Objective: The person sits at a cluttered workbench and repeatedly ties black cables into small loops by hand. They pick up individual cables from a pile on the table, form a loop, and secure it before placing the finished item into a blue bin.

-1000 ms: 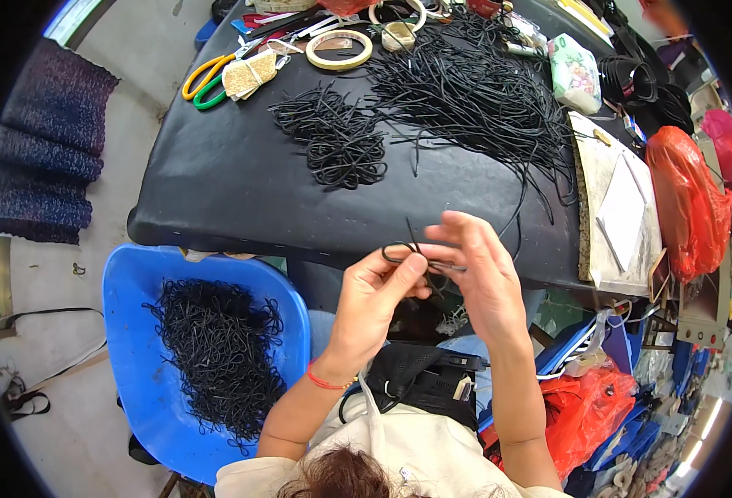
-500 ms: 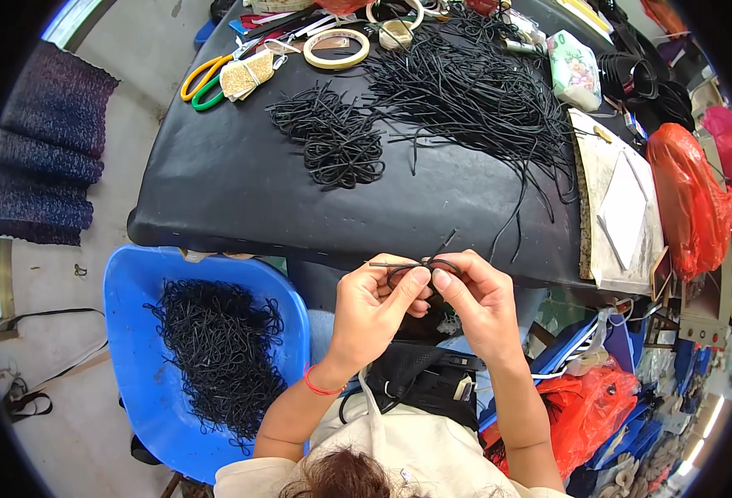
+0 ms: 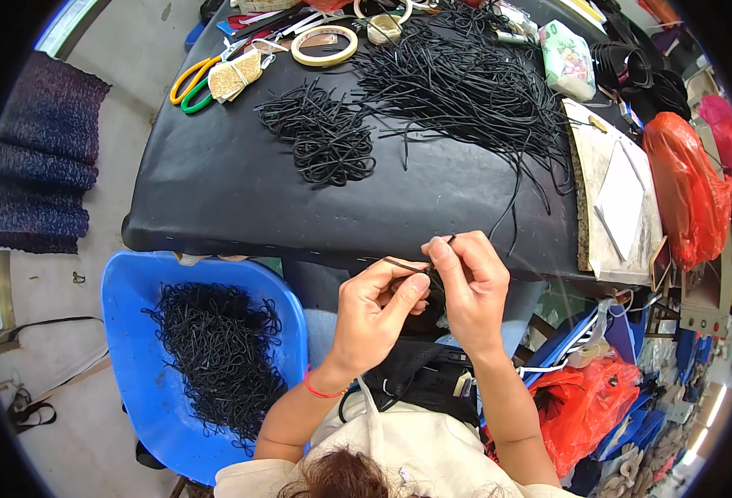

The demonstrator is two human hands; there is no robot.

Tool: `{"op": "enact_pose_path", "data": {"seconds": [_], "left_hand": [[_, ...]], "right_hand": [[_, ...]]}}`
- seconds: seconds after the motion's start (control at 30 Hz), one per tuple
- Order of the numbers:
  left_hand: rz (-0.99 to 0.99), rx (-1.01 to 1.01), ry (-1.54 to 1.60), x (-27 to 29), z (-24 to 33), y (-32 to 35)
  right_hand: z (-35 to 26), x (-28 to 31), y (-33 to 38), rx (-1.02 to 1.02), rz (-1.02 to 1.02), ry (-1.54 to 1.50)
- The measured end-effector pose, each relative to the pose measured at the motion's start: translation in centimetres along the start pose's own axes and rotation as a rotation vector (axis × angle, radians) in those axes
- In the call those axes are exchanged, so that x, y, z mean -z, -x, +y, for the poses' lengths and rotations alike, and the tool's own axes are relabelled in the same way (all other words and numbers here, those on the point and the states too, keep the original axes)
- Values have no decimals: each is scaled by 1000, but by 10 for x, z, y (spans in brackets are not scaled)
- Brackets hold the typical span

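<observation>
Just off the table's near edge, my left hand (image 3: 381,309) pinches a thin black cord (image 3: 401,265) between thumb and forefinger. The cord's end sticks out over the forefinger, and a part of it hides behind the fingers. My right hand (image 3: 470,286) is a little higher and close beside it, its thumb and forefinger closed on another part of the cord. Whether the cord is knotted there is too small to tell. Beyond my hands, on the black table (image 3: 241,199), lie a small heap of looped black cords (image 3: 328,137) and a bigger pile of loose straight cords (image 3: 465,91).
A blue tub (image 3: 121,332) full of black cord loops stands left, below the table edge. Scissors (image 3: 191,87) with yellow and green handles and a tape roll (image 3: 324,46) lie far left. A pale board (image 3: 611,158) and red plastic bags (image 3: 685,191) are at right.
My right hand has moved up and slightly away from my left, pinching the cord higher. The small loops that showed between my fingertips are no longer visible. The view has shifted slightly.
</observation>
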State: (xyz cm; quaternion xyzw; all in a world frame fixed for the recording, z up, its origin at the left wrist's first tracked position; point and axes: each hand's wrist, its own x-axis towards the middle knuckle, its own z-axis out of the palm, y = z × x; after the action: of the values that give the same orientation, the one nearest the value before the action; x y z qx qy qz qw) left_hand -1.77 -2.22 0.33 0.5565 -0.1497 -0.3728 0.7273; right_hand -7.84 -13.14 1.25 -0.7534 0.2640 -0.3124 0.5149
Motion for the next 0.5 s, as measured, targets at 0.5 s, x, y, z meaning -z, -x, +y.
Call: {"op": "enact_pose_path", "data": {"seconds": [0.5], "left_hand": [[46, -43, -20, 2, -11, -5]], "right_hand": [[-5, 4, 4, -352, -186, -157]]}}
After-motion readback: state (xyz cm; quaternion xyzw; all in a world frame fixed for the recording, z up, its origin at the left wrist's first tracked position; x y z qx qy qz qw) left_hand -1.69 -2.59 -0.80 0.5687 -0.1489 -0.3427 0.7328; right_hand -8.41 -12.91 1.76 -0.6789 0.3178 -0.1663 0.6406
